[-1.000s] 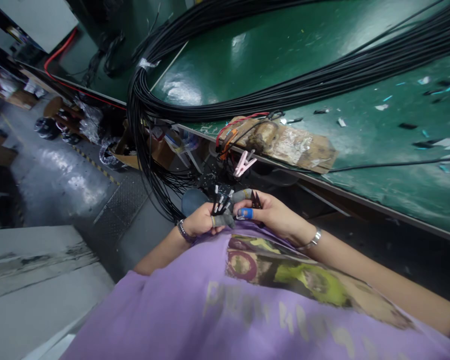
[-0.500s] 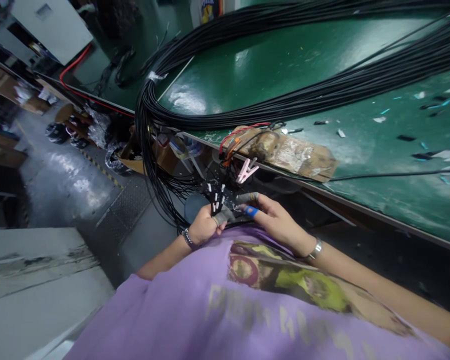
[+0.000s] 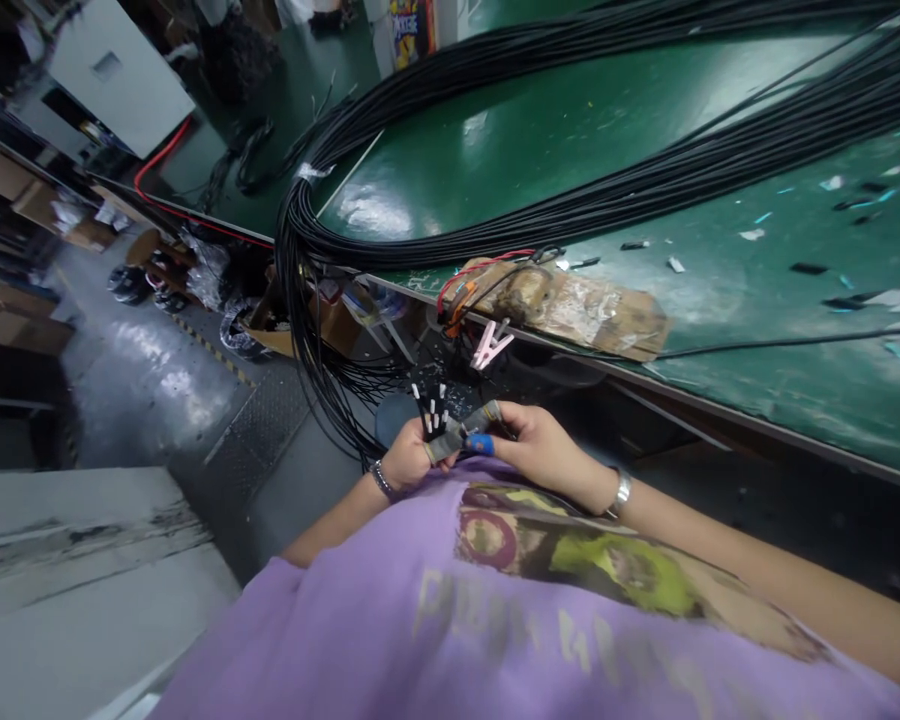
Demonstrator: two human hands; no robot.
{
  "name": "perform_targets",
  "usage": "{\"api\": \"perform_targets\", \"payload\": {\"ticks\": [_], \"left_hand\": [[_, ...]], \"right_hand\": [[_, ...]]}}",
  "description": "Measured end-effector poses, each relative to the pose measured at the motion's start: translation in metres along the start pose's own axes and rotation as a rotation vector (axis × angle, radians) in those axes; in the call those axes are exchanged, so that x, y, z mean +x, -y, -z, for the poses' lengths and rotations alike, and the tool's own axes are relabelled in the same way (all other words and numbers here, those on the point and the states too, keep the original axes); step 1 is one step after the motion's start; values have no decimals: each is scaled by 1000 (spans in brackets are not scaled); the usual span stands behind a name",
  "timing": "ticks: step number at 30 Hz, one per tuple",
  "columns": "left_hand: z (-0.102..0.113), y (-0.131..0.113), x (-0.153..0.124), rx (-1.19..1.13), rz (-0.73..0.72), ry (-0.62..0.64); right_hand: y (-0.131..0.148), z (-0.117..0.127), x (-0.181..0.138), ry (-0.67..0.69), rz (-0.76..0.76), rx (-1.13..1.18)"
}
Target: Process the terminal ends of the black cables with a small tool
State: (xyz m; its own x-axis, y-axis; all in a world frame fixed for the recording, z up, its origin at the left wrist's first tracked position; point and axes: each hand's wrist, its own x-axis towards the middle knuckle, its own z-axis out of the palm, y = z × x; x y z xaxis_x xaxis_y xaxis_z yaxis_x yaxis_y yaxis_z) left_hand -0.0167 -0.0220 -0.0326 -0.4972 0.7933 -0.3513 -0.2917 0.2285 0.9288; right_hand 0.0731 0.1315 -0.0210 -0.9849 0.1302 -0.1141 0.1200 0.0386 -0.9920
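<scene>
Several black cable ends (image 3: 434,406) with white tips stick up out of my left hand (image 3: 408,456), which is closed around them close to my shirt front. Grey tape covers its thumb. My right hand (image 3: 551,447), with grey and blue tape on its fingers, is closed with its fingertips meeting the left thumb. Whatever lies between those right fingertips is too small to make out. From the left hand the cables run back toward the thick black cable bundle (image 3: 294,240) that hangs over the table edge.
The green table (image 3: 570,130) bears the long loop of cable and scattered black, white and blue scraps. A worn wooden block (image 3: 585,312) with red and black wires lies at its edge, a pink clothespin (image 3: 490,346) in front. A cardboard box (image 3: 274,338) stands below.
My right hand has moved left and its fingertips have closed in against my left thumb. The left hand keeps the cable ends, now slightly lower.
</scene>
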Motion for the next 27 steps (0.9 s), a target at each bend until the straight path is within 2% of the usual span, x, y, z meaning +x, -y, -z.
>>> {"api": "perform_targets", "payload": {"ticks": [6, 15, 17, 21, 23, 26, 27], "left_hand": [[8, 9, -1, -27, 6, 47], [8, 10, -2, -39, 36, 61], [10, 4, -2, -14, 60, 132], [17, -14, 2, 36, 122, 382], [21, -19, 7, 41, 135, 495], [24, -17, 15, 12, 225, 655], [24, -13, 17, -24, 261, 673]], "right_hand": [[9, -1, 0, 67, 36, 0], [3, 0, -2, 76, 62, -9], [4, 1, -2, 113, 59, 3], [8, 4, -4, 284, 53, 50], [9, 5, -5, 328, 48, 63], [9, 6, -6, 301, 19, 57], [8, 6, -6, 266, 1, 51]]}}
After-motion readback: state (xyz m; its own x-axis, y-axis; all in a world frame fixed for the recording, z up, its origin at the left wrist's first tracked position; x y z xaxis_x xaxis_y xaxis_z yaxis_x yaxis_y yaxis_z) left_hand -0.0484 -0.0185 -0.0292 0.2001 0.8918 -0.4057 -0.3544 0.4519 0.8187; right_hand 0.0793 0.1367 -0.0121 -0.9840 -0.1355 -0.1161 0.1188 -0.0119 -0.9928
